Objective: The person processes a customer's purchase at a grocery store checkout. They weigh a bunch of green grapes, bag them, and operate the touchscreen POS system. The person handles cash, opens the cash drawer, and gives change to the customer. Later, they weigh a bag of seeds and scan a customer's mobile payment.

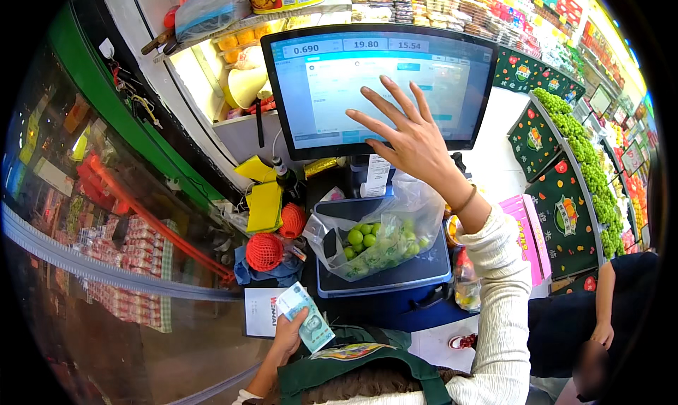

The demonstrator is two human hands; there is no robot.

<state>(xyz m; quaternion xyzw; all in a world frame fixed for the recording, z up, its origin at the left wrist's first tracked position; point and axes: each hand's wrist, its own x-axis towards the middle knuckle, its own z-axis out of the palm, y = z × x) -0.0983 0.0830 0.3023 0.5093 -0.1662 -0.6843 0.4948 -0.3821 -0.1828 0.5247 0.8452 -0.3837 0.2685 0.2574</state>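
Note:
My right hand (410,129) is spread in front of a touchscreen monitor (339,108) that shows figures and a pale window. Whether a fingertip touches the glass, I cannot tell. In my left hand (290,331), low and near my body, is a blue-green banknote (312,323), pinched under the thumb. Below the monitor, a clear plastic bag (323,227) of round green fruit (363,238) rests on the dark weighing plate (381,280) of a scale. A printed paper strip (377,174) hangs below the screen.
Red foam-net-wrapped items (265,251), yellow packets (265,206) and a dark bottle (287,180) crowd the left of the scale. A white pad (259,312) lies near my left hand. At right are a pink box (522,235), a stand of green grapes (582,156) and another person (577,315).

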